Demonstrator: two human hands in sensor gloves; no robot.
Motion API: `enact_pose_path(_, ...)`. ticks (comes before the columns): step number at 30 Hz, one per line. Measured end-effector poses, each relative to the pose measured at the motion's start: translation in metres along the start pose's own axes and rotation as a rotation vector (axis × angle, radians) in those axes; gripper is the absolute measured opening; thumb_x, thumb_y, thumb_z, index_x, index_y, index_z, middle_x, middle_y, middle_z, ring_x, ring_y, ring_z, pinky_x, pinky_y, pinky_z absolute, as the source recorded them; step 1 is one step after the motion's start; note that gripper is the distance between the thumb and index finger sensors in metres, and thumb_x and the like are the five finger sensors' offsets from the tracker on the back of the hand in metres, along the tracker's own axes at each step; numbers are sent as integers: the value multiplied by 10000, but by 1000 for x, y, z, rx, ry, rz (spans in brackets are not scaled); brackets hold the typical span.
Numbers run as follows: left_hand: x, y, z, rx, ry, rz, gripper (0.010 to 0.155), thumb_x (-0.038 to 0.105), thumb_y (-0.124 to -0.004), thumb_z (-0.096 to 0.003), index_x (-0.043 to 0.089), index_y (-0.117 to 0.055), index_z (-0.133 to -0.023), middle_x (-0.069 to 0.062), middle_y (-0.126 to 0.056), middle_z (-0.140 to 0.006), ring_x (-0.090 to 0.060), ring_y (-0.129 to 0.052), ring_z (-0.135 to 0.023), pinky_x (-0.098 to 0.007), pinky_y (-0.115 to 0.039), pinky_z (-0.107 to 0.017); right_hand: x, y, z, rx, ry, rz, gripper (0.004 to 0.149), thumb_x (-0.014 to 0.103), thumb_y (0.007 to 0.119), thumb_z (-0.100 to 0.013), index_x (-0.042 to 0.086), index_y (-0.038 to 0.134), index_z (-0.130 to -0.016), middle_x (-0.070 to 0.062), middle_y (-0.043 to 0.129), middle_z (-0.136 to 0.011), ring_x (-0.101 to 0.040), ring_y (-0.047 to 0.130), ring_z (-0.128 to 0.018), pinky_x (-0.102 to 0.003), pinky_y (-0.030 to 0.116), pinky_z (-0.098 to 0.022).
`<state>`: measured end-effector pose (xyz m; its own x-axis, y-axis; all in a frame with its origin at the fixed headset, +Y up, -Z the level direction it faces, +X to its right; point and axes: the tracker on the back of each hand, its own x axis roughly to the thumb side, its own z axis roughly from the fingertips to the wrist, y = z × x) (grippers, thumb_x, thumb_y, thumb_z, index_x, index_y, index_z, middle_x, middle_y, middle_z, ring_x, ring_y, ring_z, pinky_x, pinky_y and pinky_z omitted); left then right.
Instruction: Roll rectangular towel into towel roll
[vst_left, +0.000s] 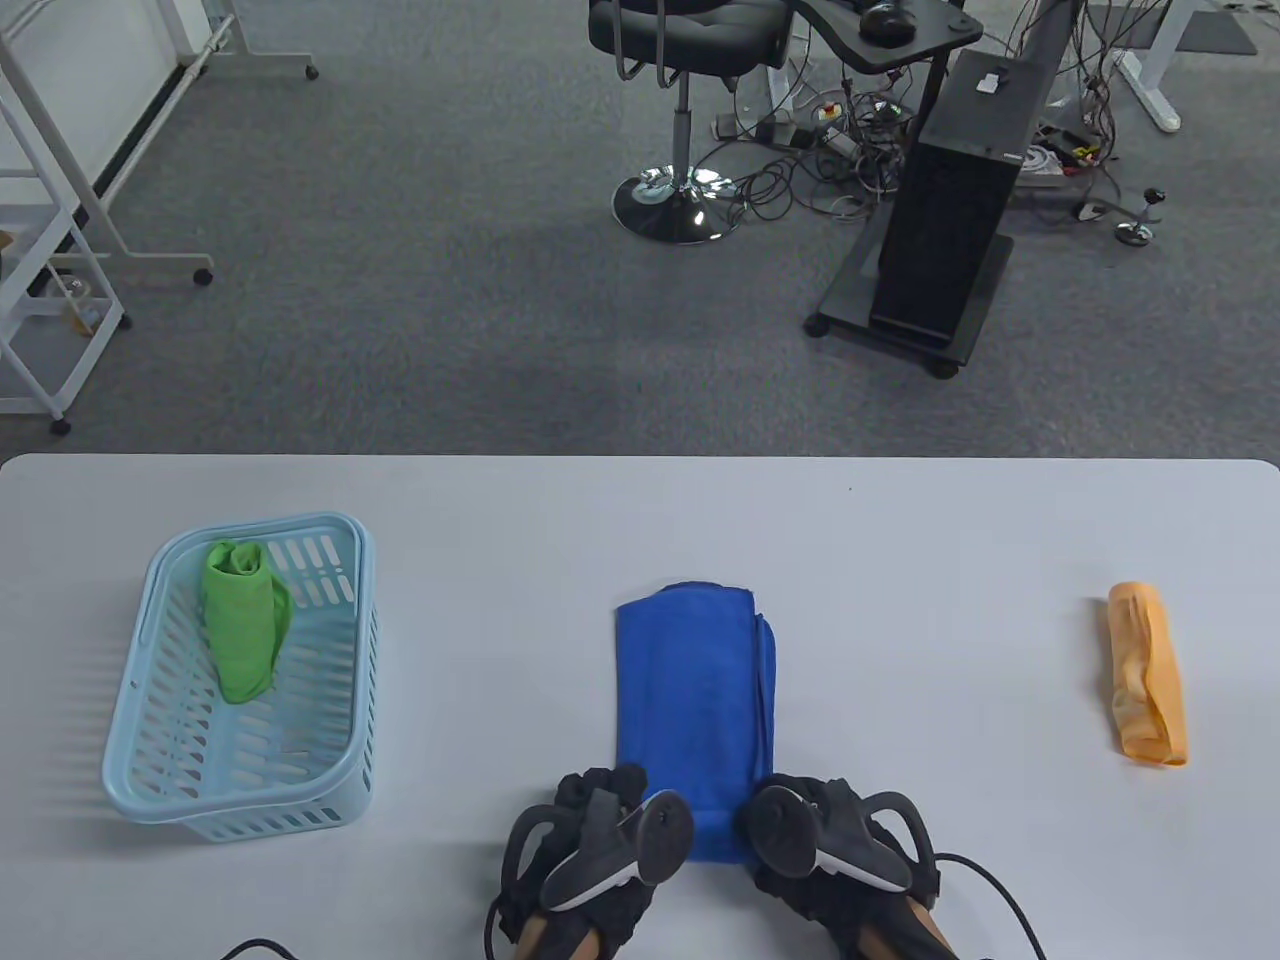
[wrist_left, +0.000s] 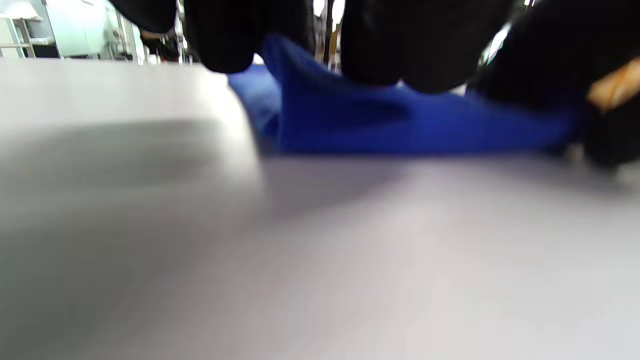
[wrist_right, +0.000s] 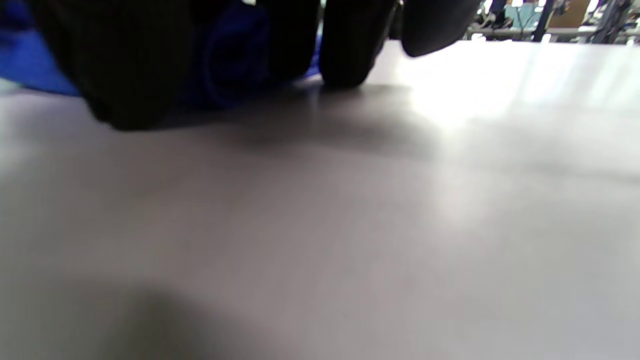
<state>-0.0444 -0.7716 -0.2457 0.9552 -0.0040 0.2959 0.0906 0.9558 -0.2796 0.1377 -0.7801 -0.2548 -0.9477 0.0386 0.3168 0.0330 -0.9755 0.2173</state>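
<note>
A blue towel (vst_left: 690, 690), folded into a long strip, lies on the white table (vst_left: 900, 560), running from its middle toward the near edge. My left hand (vst_left: 625, 785) grips the towel's near left corner. My right hand (vst_left: 775, 800) grips the near right corner. In the left wrist view the fingers (wrist_left: 400, 45) pinch the blue towel (wrist_left: 400, 125), whose near edge is raised off the table. In the right wrist view dark fingers (wrist_right: 125, 60) curl over the blue towel (wrist_right: 235, 65). The trackers hide the fingertips in the table view.
A light-blue slotted basket (vst_left: 150, 790) stands at the left with a rolled green towel (vst_left: 243, 620) inside. A rolled orange towel (vst_left: 1148, 672) lies at the right. Beyond the table's far edge are grey carpet, a chair and a black stand.
</note>
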Motion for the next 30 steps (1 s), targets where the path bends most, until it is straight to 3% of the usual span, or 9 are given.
enact_pose_path(4,-3,-7,-2,-21,8,9,736,525,-834,-339,280,-623,-1000,-124,-603,-1063,-411,-593,-969,-650,-462,-703,3,0,-1,-47,22,31,572,371,842,-293,364,678,-841,1,604,-972,-298,669,-920,-577,538,-696)
enact_pose_path(14,-1,-4,-3,120,26,-23,508,402,-816,-371,251,-821,-856,-93,-804,-935,-378,-766,-885,-630,-580,-665,1,-3,-1,-112,-12,-27,474,354,829,-288,314,789,-758,25,662,-926,-291,673,-914,-580,540,-690)
enact_pose_path(20,-5,-1,-1,113,32,31,481,409,-804,-359,281,-890,-815,-63,-910,-806,-344,-847,-826,-624,-609,-655,-4,-8,1,-73,-32,-85,460,363,824,-284,303,838,-740,21,773,-865,-271,797,-848,-574,598,-669)
enact_pose_path(24,-10,1,-2,64,39,100,479,413,-759,-371,259,-916,-796,-77,-916,-785,-371,-778,-873,-637,-552,-674,-8,-11,1,-1,-11,-135,476,385,771,-308,275,813,-769,-15,818,-807,-255,825,-806,-573,615,-658)
enact_pose_path(30,-9,1,-4,46,43,81,477,428,-704,-380,276,-937,-767,-83,-943,-680,-368,-802,-844,-639,-558,-668,-13,-13,-1,20,20,-145,482,432,725,-322,252,833,-756,-25,869,-722,-250,880,-716,-571,635,-644)
